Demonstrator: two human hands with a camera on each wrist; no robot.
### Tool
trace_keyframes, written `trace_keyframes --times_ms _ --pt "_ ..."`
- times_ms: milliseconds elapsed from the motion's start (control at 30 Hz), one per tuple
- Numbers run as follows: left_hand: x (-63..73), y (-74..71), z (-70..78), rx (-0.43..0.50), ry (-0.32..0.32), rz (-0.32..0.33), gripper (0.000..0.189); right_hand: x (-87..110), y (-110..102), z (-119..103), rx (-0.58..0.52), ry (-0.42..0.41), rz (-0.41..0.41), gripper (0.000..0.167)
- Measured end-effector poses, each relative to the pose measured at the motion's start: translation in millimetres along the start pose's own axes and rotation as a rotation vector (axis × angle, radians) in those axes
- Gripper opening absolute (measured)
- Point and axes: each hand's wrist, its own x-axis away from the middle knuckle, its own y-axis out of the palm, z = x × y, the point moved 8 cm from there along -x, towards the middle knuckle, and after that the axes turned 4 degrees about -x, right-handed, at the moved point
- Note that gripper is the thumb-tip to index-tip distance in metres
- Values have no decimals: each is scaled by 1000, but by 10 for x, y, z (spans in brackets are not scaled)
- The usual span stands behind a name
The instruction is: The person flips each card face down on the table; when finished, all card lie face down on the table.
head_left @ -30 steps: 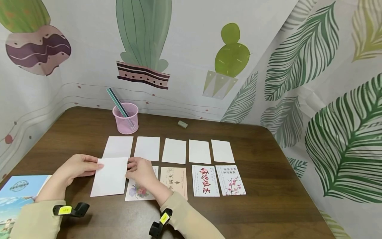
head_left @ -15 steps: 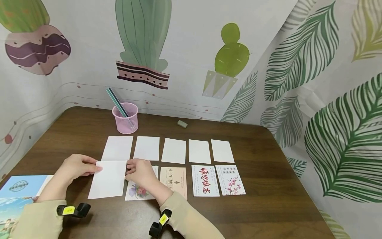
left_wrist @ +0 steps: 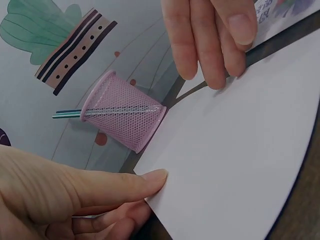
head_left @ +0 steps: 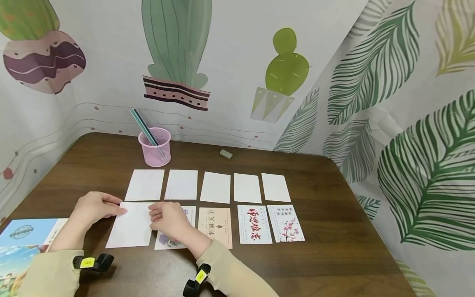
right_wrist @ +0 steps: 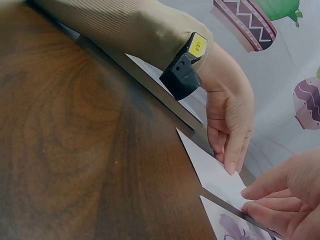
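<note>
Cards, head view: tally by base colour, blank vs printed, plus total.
Blank white cards: 6
Printed white cards: 3
Printed tan card: 1
Total: 10

Your card [head_left: 130,229] looks like smooth paper, your table [head_left: 315,264] like shiny wood, your sleeve [right_wrist: 110,22] like bumpy cloth.

1. The white card [head_left: 128,227] is plain, rectangular and blank on its upper face.
2. It lies on the desk [head_left: 297,268] at the left end of the nearer row, just beside a flower-printed card [head_left: 166,243].
3. The left hand [head_left: 92,208] pinches its far left corner; the right hand [head_left: 172,220] is at its far right corner.
</note>
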Motion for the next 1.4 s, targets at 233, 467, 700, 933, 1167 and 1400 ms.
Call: trace_keyframes --times_ms 233,467,700,933,1167,1400 --pt "9 3 -23 10 -12 6 61 8 32 3 -2 0 -15 37" --pt "23 -22 38 2 23 34 60 -1 5 -16 -11 -37 -18 37" --pt "78 82 391 -23 296 88 52 -22 -169 43 -100 -33 5 35" --pt "141 300 745 -3 473 39 50 66 -447 205 -106 3 52 38" --pt "207 535 1026 -36 556 -5 54 172 -695 408 -61 87 88 46" --pt "236 698 1167 -116 580 -13 56 234 -800 481 76 125 63 52"
